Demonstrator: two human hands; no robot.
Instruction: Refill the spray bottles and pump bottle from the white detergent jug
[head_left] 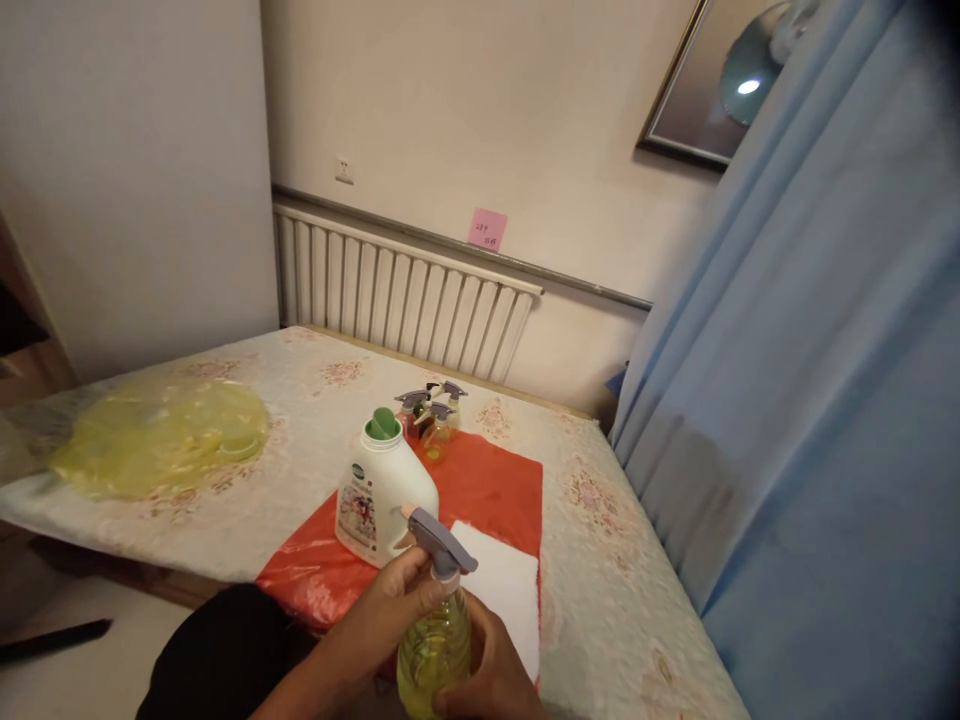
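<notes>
Centrally, at the bottom edge of my head view, both of my hands close around a yellow spray bottle [435,650] with a grey trigger head [440,540]. My left hand [390,610] wraps the bottle's neck just under the trigger head, fingers curled shut on it; my right hand [491,675] cups the lower body of the bottle from the right and grips it too. The bottle stands roughly upright, held above the near edge of the table [615,560].

Just beyond the hands, a white detergent jug [382,495] with a green cap [383,424] stands on a red plastic sheet [487,480]. A white cloth [502,585] lies on the sheet, just right of the held bottle. Behind the jug, at the far end of the sheet, three small spray bottles [431,415] cluster close together.

Well apart on the left of the table lies a yellow plastic bag [161,435]. A white radiator [397,295] lines the wall behind, with a pink note [487,229] above it, and a blue curtain [810,380] hangs on the right.
</notes>
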